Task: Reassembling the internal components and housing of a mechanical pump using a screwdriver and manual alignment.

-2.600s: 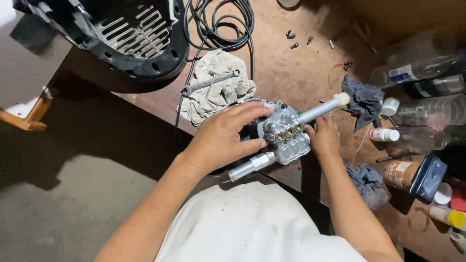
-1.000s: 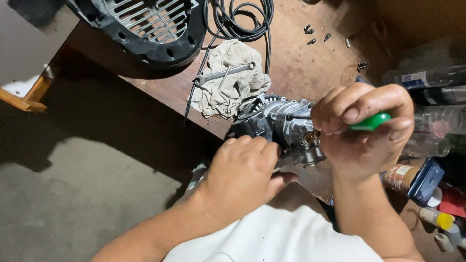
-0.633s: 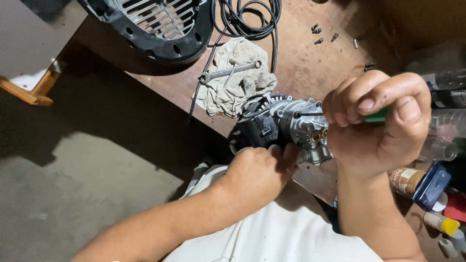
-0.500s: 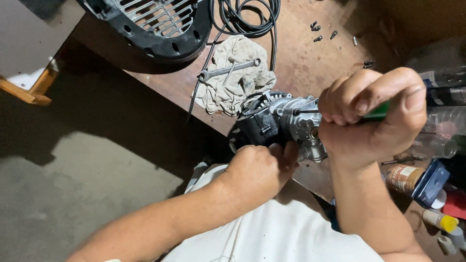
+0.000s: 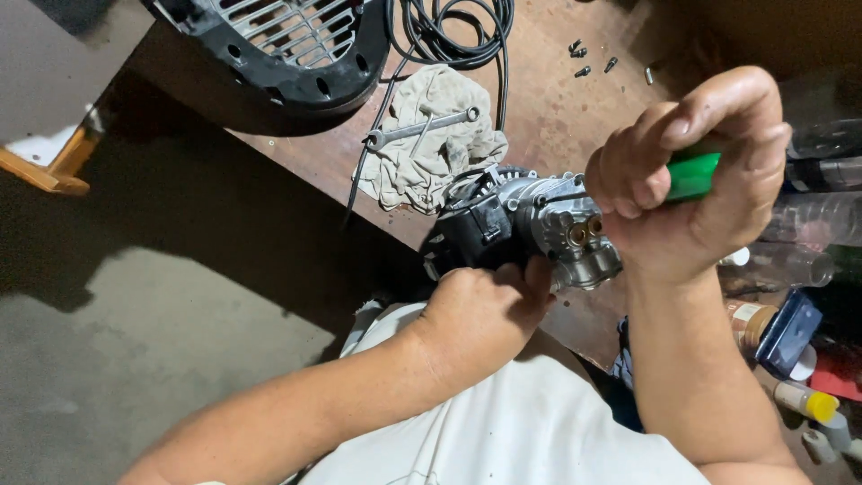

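A grey metal pump head joined to a black motor body (image 5: 516, 229) lies at the near edge of a brown workbench (image 5: 548, 108). My left hand (image 5: 485, 310) grips its underside from below. My right hand (image 5: 687, 175) is closed around the green handle of a screwdriver (image 5: 693, 175), whose metal shaft points left onto the top of the pump head. The tip is hidden among the fittings.
A dirty rag (image 5: 431, 148) with a combination wrench (image 5: 417, 130) lies behind the pump. A black grilled housing (image 5: 287, 45) and coiled black cable (image 5: 458, 31) sit at the back. Loose screws (image 5: 588, 58) lie farther back. Bottles and cans (image 5: 790, 269) crowd the right.
The white-handled tool seen first is gone; my right hand now holds the green screwdriver against the pump. My left hand moved from the top of the pump to its underside.
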